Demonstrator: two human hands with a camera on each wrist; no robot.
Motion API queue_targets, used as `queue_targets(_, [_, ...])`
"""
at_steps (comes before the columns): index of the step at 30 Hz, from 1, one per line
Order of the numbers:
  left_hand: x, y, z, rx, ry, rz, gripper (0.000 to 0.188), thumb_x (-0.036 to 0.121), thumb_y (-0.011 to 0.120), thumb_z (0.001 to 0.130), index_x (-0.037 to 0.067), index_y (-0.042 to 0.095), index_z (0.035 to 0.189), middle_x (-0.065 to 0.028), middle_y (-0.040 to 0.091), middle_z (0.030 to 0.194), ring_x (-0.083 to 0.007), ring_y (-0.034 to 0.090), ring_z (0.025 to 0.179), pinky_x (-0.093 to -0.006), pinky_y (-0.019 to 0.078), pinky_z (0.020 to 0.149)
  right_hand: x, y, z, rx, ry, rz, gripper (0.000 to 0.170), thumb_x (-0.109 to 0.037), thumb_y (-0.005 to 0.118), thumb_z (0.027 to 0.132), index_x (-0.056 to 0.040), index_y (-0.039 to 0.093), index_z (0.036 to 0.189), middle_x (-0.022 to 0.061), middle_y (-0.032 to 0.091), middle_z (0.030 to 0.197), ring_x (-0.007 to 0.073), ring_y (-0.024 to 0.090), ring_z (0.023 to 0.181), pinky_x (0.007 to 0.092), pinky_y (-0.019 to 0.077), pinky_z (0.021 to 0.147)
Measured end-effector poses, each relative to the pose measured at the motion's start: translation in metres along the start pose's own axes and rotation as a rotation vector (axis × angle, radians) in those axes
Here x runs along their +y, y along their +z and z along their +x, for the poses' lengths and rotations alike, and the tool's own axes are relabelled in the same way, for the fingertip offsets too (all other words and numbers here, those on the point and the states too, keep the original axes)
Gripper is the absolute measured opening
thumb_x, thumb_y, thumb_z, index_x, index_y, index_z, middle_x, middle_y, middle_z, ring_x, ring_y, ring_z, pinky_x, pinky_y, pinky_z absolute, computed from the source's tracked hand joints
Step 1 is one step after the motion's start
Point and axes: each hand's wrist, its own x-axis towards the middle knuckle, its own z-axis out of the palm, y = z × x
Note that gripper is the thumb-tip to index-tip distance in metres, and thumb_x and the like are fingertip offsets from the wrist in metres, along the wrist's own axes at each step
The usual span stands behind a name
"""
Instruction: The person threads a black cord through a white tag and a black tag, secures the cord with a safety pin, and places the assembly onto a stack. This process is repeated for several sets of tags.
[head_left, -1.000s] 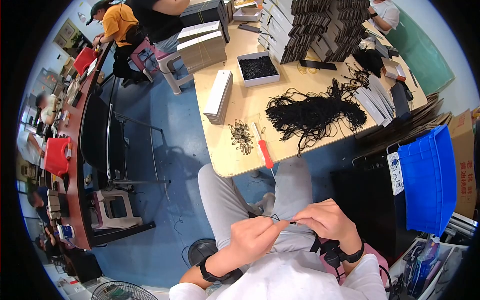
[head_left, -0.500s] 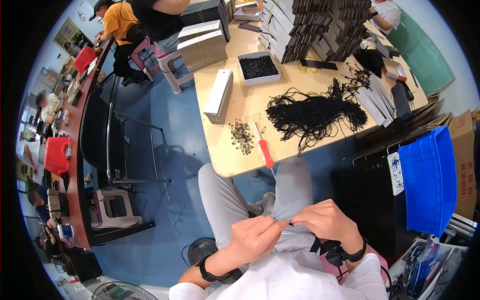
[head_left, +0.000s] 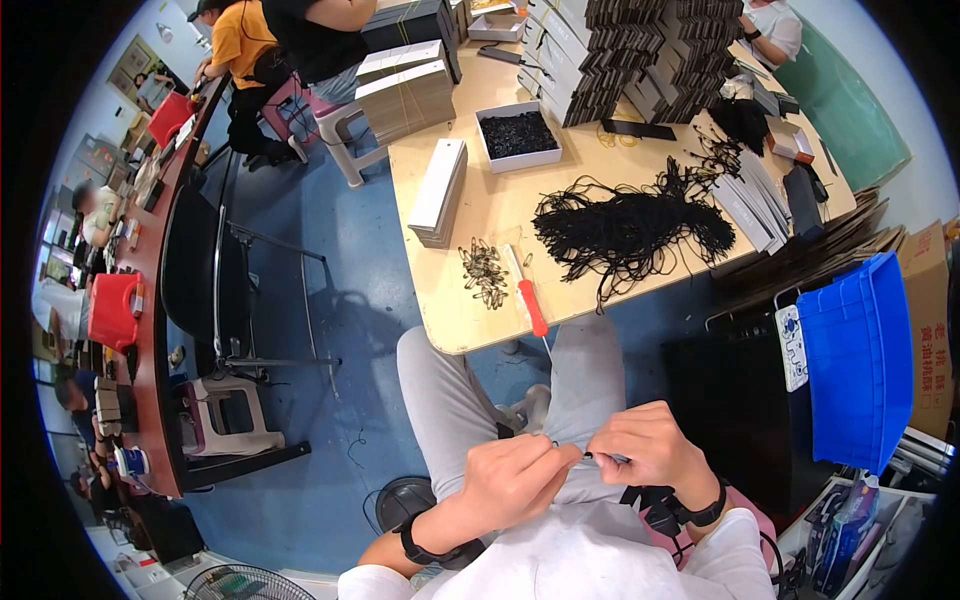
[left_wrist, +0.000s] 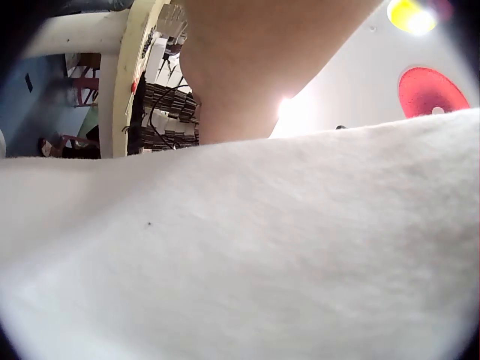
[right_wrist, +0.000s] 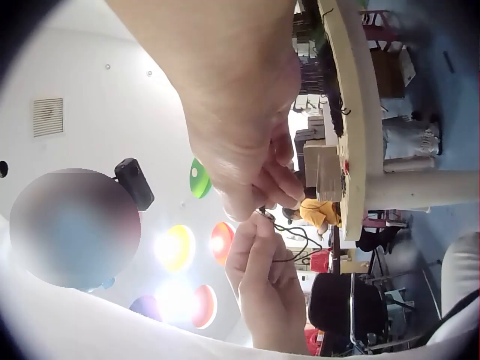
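Note:
Above the lap, my left hand and right hand face each other, fingertips close together. A thin black cord loops out from the fingers in the right wrist view, where the left hand pinches it. My right hand pinches a small dark end of it at the meeting point. In the left wrist view, white cloth covers most of the picture and the fingers are hidden. On the table lie a heap of black cords, a pile of small metal pins and a red-handled screwdriver.
A white box of small black pieces and a stack of white strips stand on the table. Tall stacks of cards rise at the back. A blue bin is at the right, a black chair at the left.
The right hand has shifted slightly right, and its fingertips stand a little farther from the left hand's. The left hand has barely moved.

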Motion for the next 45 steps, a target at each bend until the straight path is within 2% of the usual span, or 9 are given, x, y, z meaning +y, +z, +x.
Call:
queue_targets(10, [0.0, -0.003, 0.0, -0.02, -0.018, -0.05, 0.017, 0.004, 0.072, 0.069, 0.007, 0.065, 0.084, -0.0021, 0.042, 0.059, -0.0159, 0.048, 0.048, -0.0303, 0.0358, 0.042, 0.004, 0.008, -0.006, 0.075, -0.028, 0.02, 0.016, 0.001, 0.07, 0.06, -0.0053, 0.064, 0.074, 0.005, 0.059, 0.062, 0.0209, 0.06, 0.053, 0.0286, 0.0473, 0.049])
queue_targets(18, [-0.004, 0.0, -0.003, 0.009, -0.049, -0.082, 0.017, 0.0, 0.071, 0.066, 0.008, 0.066, 0.08, -0.0018, 0.048, 0.057, -0.0167, 0.048, 0.045, -0.0291, 0.035, 0.04, 0.004, 0.003, -0.006, -0.037, 0.234, 0.276, 0.014, -0.007, 0.074, 0.075, -0.0026, 0.064, 0.083, 0.0099, 0.065, 0.07, 0.0263, 0.063, 0.058, 0.0315, 0.0493, 0.051])
queue_targets(21, [-0.005, 0.004, -0.004, 0.003, -0.066, -0.098, 0.016, 0.001, 0.071, 0.067, 0.008, 0.067, 0.081, -0.0018, 0.049, 0.059, -0.0171, 0.049, 0.046, -0.029, 0.0355, 0.041, 0.0, 0.01, -0.007, -0.108, 0.194, 0.151, 0.017, -0.013, 0.076, 0.076, -0.0024, 0.065, 0.085, 0.0098, 0.066, 0.071, 0.0269, 0.064, 0.059, 0.0321, 0.0498, 0.052])
queue_targets(22, [-0.005, 0.004, -0.005, 0.007, -0.066, -0.09, 0.016, 0.001, 0.071, 0.067, 0.008, 0.067, 0.081, -0.0018, 0.049, 0.059, -0.0171, 0.049, 0.046, -0.029, 0.0355, 0.041, 0.004, 0.017, -0.009, -0.038, 0.169, 0.158, 0.017, -0.014, 0.078, 0.074, -0.0034, 0.066, 0.082, 0.0083, 0.063, 0.066, 0.0236, 0.056, 0.048, 0.0286, 0.0416, 0.045])
queue_targets(25, [-0.006, 0.003, -0.008, -0.038, -0.108, -0.117, 0.015, 0.002, 0.071, 0.07, 0.009, 0.068, 0.083, -0.0021, 0.049, 0.06, -0.0182, 0.05, 0.048, -0.0297, 0.0357, 0.042, 0.01, 0.016, -0.012, -0.058, 0.142, 0.183, 0.016, -0.013, 0.078, 0.074, -0.0038, 0.067, 0.081, 0.0078, 0.063, 0.065, 0.0225, 0.055, 0.048, 0.0283, 0.0408, 0.045])
queue_targets(31, [-0.01, -0.002, -0.019, -0.075, -0.386, -0.46, 0.009, 0.008, 0.07, 0.082, 0.007, 0.07, 0.091, -0.0011, 0.049, 0.059, -0.0086, 0.041, 0.047, -0.0259, 0.0299, 0.044, 0.009, 0.009, -0.014, -0.109, 0.212, 0.225, 0.006, -0.004, 0.074, 0.074, -0.0035, 0.068, 0.074, 0.0067, 0.063, 0.064, 0.0174, 0.054, 0.047, 0.0254, 0.0412, 0.045])
queue_targets(33, [-0.015, -0.012, -0.024, -0.101, -0.649, -0.67, 0.008, 0.01, 0.067, 0.087, 0.004, 0.069, 0.092, 0.0044, 0.048, 0.06, -0.0022, 0.034, 0.05, -0.0225, 0.0251, 0.046, 0.013, 0.008, -0.02, -0.1, 0.242, 0.259, 0.005, -0.004, 0.073, 0.075, -0.0033, 0.068, 0.074, 0.0063, 0.063, 0.065, 0.0166, 0.056, 0.049, 0.0253, 0.043, 0.046])
queue_targets(38, [-0.03, -0.022, -0.031, 0.115, -0.922, -1.118, 0.009, 0.011, 0.061, 0.092, 0.002, 0.062, 0.092, 0.0074, 0.041, 0.064, 0.0003, 0.03, 0.055, -0.0185, 0.024, 0.05, 0.019, 0.01, -0.029, -0.062, 0.336, 0.386, 0.005, -0.002, 0.071, 0.077, -0.0022, 0.068, 0.073, 0.0045, 0.065, 0.065, 0.0127, 0.058, 0.051, 0.0243, 0.0442, 0.046])
queue_targets(45, [-0.052, -0.023, -0.044, 0.211, -0.978, -1.588, 0.015, 0.017, 0.055, 0.096, 0.002, 0.056, 0.096, 0.0065, 0.036, 0.064, -0.0019, 0.028, 0.051, -0.0186, 0.0244, 0.046, 0.029, 0.022, -0.039, -0.064, 0.425, 0.622, 0.006, -0.002, 0.071, 0.077, -0.0007, 0.068, 0.072, 0.0037, 0.066, 0.064, 0.0088, 0.056, 0.052, 0.0227, 0.043, 0.048])
